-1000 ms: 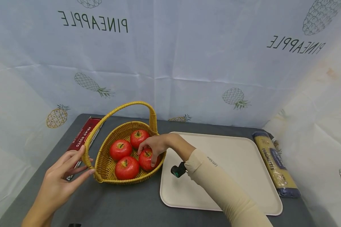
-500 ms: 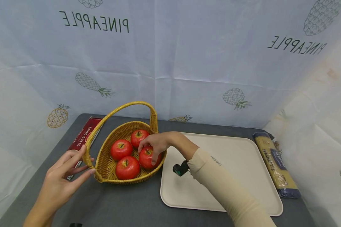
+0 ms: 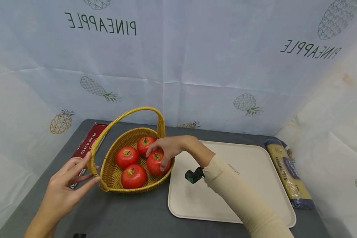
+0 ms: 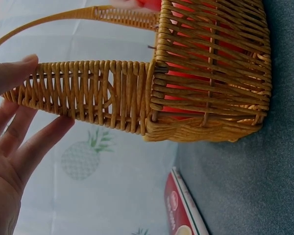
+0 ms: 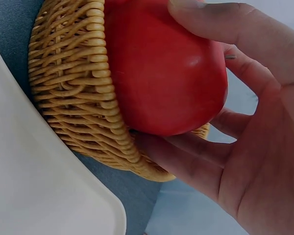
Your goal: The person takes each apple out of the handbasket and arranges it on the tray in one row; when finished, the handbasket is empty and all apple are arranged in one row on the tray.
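Sleeve [image 3: 244,198] and forearm cross the near part of the tray [image 3: 241,155] on a slant, hiding a broad strip of it; a black device [image 3: 193,176] at the wrist sits over the tray too. Also near, on the other side, the left hand [image 3: 66,185] pinches the basket [image 3: 131,190] by the foot of its handle [image 3: 128,114], thumb on one edge and fingers on the other.

The basket stands upright on the dark table [image 3: 137,218], just beside the tray; whether they touch I cannot tell. At its right side the right hand [image 3: 169,147] grips an apple [image 3: 154,163], thumb on one side and fingers curled round the other. That apple is within the basket, its top above the rim, and the basket wall stands between it and the tray. Whether its underside rests on the basket floor is hidden. Three more red ones lie close by: front [image 3: 134,176], left [image 3: 127,157] and back [image 3: 145,144]. The handle arches over their left and far sides.

Past the left hand lies a red box [image 3: 89,142], partly covered by fingers and handle. A spaghetti packet [image 3: 288,172] lies along the tray's right edge. Farthest off hangs a pineapple-print cloth [image 3: 208,66].
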A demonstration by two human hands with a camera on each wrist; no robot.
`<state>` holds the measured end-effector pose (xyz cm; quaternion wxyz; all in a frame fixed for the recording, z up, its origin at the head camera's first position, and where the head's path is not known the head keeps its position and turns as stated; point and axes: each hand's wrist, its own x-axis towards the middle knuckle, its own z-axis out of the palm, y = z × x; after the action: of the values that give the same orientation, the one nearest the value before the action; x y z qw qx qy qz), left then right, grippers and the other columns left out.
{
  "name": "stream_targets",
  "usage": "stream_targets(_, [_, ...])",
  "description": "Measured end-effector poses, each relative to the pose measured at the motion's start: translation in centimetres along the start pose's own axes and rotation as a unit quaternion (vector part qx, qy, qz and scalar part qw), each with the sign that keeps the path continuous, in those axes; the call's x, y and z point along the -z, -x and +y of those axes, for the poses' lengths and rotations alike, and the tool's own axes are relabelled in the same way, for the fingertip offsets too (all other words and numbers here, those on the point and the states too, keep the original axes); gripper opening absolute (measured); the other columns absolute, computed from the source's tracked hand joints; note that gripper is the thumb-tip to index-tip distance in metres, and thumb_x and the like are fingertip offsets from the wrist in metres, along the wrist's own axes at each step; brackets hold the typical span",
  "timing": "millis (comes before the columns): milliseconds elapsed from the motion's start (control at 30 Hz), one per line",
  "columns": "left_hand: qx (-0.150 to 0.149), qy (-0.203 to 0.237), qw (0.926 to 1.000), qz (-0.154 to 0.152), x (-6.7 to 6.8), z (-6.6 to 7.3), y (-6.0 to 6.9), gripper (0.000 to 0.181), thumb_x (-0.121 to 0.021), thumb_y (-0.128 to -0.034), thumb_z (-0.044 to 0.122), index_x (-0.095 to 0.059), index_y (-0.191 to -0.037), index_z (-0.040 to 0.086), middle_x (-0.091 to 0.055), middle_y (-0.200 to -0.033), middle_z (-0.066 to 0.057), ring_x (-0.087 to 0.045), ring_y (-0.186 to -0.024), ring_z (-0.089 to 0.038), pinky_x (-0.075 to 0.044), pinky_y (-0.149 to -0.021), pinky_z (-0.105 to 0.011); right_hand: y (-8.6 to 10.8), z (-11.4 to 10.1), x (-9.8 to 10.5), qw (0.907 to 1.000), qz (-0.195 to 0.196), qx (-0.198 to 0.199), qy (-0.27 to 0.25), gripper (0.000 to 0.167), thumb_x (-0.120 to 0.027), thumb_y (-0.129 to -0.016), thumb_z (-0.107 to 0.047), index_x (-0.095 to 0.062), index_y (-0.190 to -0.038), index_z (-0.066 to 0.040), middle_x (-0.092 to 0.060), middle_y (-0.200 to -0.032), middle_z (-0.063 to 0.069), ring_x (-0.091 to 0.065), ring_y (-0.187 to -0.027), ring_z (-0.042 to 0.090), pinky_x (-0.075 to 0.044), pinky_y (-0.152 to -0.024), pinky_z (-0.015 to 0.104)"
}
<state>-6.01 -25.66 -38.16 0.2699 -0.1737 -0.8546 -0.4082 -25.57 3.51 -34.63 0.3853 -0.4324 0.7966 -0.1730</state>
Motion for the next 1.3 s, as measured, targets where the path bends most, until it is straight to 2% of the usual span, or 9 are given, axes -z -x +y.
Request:
stream_targets(100, [0.006,0.002,1.0,-0.003,0.0,0.0,0.0,0.096,-0.081,-0.0536,-0.031,-0.054,-0.143,-0.007,-0.056,-0.109,0.018,-0.059,-0.104,0.01,-0.056,-0.08,-0.006,0.4,0.2,0.1,0.9999,0.008,0.003,-0.009,0.062,-0.084,-0.082,-0.018,-0.059,-0.139,-0.024,-0.051,-0.142,-0.002,-0.045,-0.131,0.016,-0.057,-0.096,0.024])
stream_targets(333, [-0.016,0.012,0.9998,0.002,-0.1,-0.2,-0.2,0.096,-0.081,-0.0524,-0.032,-0.054,-0.141,-0.01,-0.058,-0.109,0.016,-0.061,-0.104,0.008,-0.057,-0.08,-0.007,1.4,0.0,0.6,0.9995,0.024,0.004,-0.021,0.062,-0.084,-0.08,-0.019,-0.06,-0.137,-0.027,-0.05,-0.144,-0.001,-0.044,-0.133,0.017,-0.059,-0.093,0.024])
stream_targets(400, [-0.004,0.012,0.9999,-0.001,-0.1,-0.1,-0.2,0.096,-0.081,-0.0537,-0.031,-0.054,-0.142,-0.008,-0.058,-0.109,0.018,-0.061,-0.104,0.009,-0.057,-0.08,-0.006,1.7,-0.1,0.7,0.9993,0.029,0.005,-0.024,0.062,-0.084,-0.08,-0.02,-0.06,-0.137,-0.028,-0.049,-0.145,-0.001,-0.043,-0.134,0.017,-0.059,-0.093,0.025])
stream_targets(533, [-0.012,0.028,0.9995,0.004,-0.2,-0.3,-0.2,0.084,-0.084,-0.0644,-0.019,-0.053,-0.142,-0.009,-0.059,-0.108,0.015,-0.062,-0.104,0.007,-0.057,-0.081,-0.007,2.4,-0.1,0.9,0.9988,0.038,0.015,-0.027,0.062,-0.084,-0.081,-0.021,-0.059,-0.137,-0.03,-0.048,-0.146,-0.002,-0.043,-0.134,0.017,-0.059,-0.095,0.026])
stream_targets(600, [-0.024,0.041,0.9988,0.01,-0.2,-0.5,-0.2,0.074,-0.084,-0.0744,-0.002,-0.053,-0.141,-0.01,-0.06,-0.109,0.012,-0.063,-0.104,0.005,-0.057,-0.081,-0.007,2.8,-0.1,1.0,0.9986,0.042,0.021,-0.026,0.062,-0.083,-0.081,-0.021,-0.059,-0.138,-0.03,-0.048,-0.147,-0.002,-0.043,-0.134,0.017,-0.059,-0.096,0.026])
stream_targets(767, [-0.016,0.031,0.9994,0.009,-0.1,-0.4,-0.2,0.08,-0.085,-0.0686,-0.014,-0.053,-0.142,-0.01,-0.06,-0.109,0.013,-0.062,-0.103,0.007,-0.057,-0.08,-0.007,3.8,-0.5,1.4,0.9977,0.052,0.036,-0.024,0.065,-0.082,-0.082,-0.02,-0.058,-0.142,-0.025,-0.05,-0.147,-0.001,-0.044,-0.135,0.017,-0.058,-0.097,0.026])
stream_targets(833, [-0.002,0.018,0.9998,0.004,0.0,-0.2,-0.2,0.093,-0.082,-0.0565,-0.028,-0.053,-0.143,-0.008,-0.058,-0.108,0.016,-0.061,-0.102,0.008,-0.057,-0.08,-0.006,4.1,-0.7,1.7,0.9974,0.053,0.043,-0.025,0.067,-0.082,-0.082,-0.02,-0.057,-0.144,-0.022,-0.05,-0.146,-0.001,-0.045,-0.135,0.018,-0.058,-0.097,0.027])
stream_targets(1100, [0.005,0.002,1.0,0.001,0.0,-0.2,0.0,0.097,-0.081,-0.0535,-0.031,-0.053,-0.143,-0.007,-0.056,-0.108,0.019,-0.059,-0.101,0.01,-0.056,-0.079,-0.006,5.3,-1.2,2.5,0.9964,0.055,0.046,-0.045,0.065,-0.082,-0.08,-0.017,-0.059,-0.141,-0.022,-0.054,-0.14,0.001,-0.051,-0.129,0.021,-0.061,-0.093,0.028])
stream_targets(1300, [0.002,0.005,1.0,0.002,0.1,-0.1,0.0,0.095,-0.082,-0.055,-0.03,-0.053,-0.143,-0.007,-0.057,-0.107,0.017,-0.059,-0.1,0.009,-0.057,-0.078,-0.006,6.7,-1.0,2.8,0.9958,0.072,0.026,-0.05,0.064,-0.083,-0.079,-0.019,-0.059,-0.138,-0.025,-0.054,-0.138,0.001,-0.05,-0.129,0.022,-0.062,-0.091,0.029])
